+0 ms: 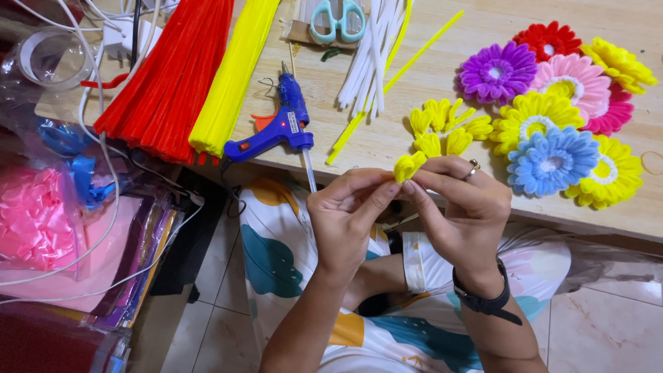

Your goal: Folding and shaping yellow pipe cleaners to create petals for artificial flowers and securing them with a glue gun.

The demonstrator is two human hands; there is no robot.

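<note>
Both hands meet just below the near edge of a wooden table [414,141], over the person's lap. The left hand [345,214] and the right hand [459,207] each pinch, with thumb and forefinger closed tight, a small yellow pipe-cleaner petal [409,166] held between them. The petal is fuzzy, bright yellow, bent into a narrow folded loop, its rounded end pointing up towards the table. A ring sits on one finger of the right hand, and a dark watch [483,297] circles that wrist.

Just beyond the fingers, on the table, lies a cluster of finished yellow petals [445,128] of the same shape. To the right, overlapping one another, rests a heap of pipe-cleaner flowers [559,103] in purple, red, pink, yellow and blue. To the left, a blue glue gun [280,128] lies near the edge, its glue stick jutting over it. Behind it are bundles of red pipe cleaners [169,76], yellow pipe cleaners [235,69] and white pipe cleaners [369,59], with pale-handled scissors [337,19] at the far edge.

The table is pale wood. Below it, a tiled floor [608,324] shows, and at the left sit a stack of coloured sheets [135,262] and pink ribbon in plastic [31,217].
</note>
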